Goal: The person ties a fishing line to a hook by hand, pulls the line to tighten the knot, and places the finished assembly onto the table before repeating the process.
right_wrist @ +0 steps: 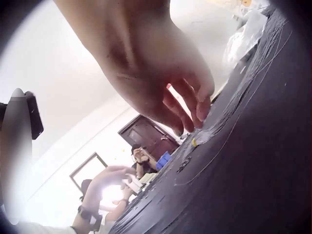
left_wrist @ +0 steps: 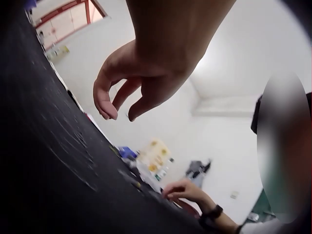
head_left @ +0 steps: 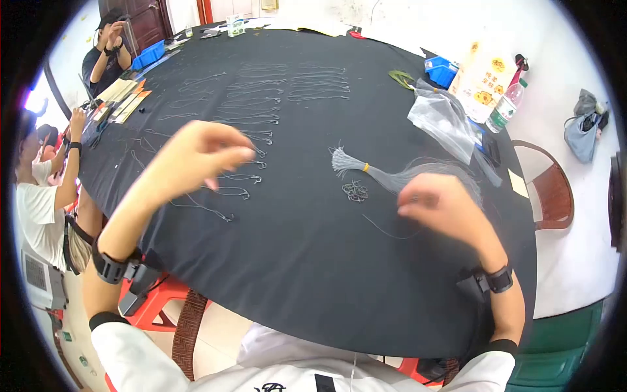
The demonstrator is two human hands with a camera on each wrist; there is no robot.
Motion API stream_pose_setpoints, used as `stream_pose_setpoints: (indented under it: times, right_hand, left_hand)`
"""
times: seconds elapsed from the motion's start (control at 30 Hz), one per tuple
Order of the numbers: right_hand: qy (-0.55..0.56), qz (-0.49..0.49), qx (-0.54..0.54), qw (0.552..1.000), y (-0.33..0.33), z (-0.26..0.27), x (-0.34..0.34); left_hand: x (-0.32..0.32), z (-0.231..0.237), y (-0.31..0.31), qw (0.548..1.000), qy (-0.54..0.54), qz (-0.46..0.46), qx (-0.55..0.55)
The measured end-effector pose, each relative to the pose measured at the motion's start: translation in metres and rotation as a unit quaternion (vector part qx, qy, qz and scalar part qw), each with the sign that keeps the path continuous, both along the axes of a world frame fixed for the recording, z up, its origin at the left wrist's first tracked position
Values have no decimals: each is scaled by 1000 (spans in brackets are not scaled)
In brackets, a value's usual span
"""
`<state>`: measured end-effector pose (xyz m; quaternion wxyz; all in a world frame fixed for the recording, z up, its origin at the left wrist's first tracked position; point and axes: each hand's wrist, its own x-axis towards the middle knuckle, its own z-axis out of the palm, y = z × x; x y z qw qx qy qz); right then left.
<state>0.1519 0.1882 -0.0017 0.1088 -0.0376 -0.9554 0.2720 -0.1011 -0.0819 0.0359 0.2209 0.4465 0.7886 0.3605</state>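
Observation:
My left hand (head_left: 196,160) hovers over the left side of the black cloth, near rows of looped fishing lines (head_left: 251,117) with small hooks at their ends. In the left wrist view its fingers (left_wrist: 105,100) are loosely bent, with a gap to the thumb. My right hand (head_left: 444,206), fingers loosely curved, is over the tail of a bundle of clear fishing line (head_left: 392,176) tied with a yellow band (head_left: 366,167). Beside the bundle lies a small pile of dark fish hooks (head_left: 354,191). A single loose strand (head_left: 385,230) lies just below the right hand.
Toward the right edge are a clear plastic bag (head_left: 441,124), a water bottle (head_left: 507,106), a printed paper bag (head_left: 483,81) and a blue bin (head_left: 441,70). Other people sit along the left side, near stacked cards (head_left: 124,98) and another blue bin (head_left: 148,55).

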Motion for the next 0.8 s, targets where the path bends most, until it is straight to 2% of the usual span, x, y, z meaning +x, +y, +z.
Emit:
stream_pose_setpoints:
  times: [0.07, 0.17, 0.27, 0.43, 0.47, 0.53, 0.67, 0.8]
  right_hand:
    - [-34, 29, 19, 999, -18, 6, 7]
    - [-28, 33, 14, 999, -33, -8, 14]
    - [-4, 29, -1, 1000, -39, -19, 16]
    - [77, 35, 19, 996, -31, -21, 21]
    - [58, 13, -35, 998, -29, -20, 22]
    - [20, -30, -141, 989, -26, -15, 24]
    - [-18, -76, -338, 938, -19, -24, 20]
    - [-28, -66, -358, 931, -13, -31, 20]
  left_hand:
    - [34, 1, 24, 997, 16, -72, -4]
    - [56, -14, 53, 975, 105, -187, 54]
    - [72, -23, 76, 961, 154, -228, 39]
    - [69, -52, 103, 932, 254, -241, 97]
    - [65, -57, 106, 923, 282, -238, 112]
    - [65, -56, 109, 942, 245, -212, 82]
    - [63, -60, 114, 956, 206, -201, 61]
    - [65, -61, 111, 947, 208, -236, 66]
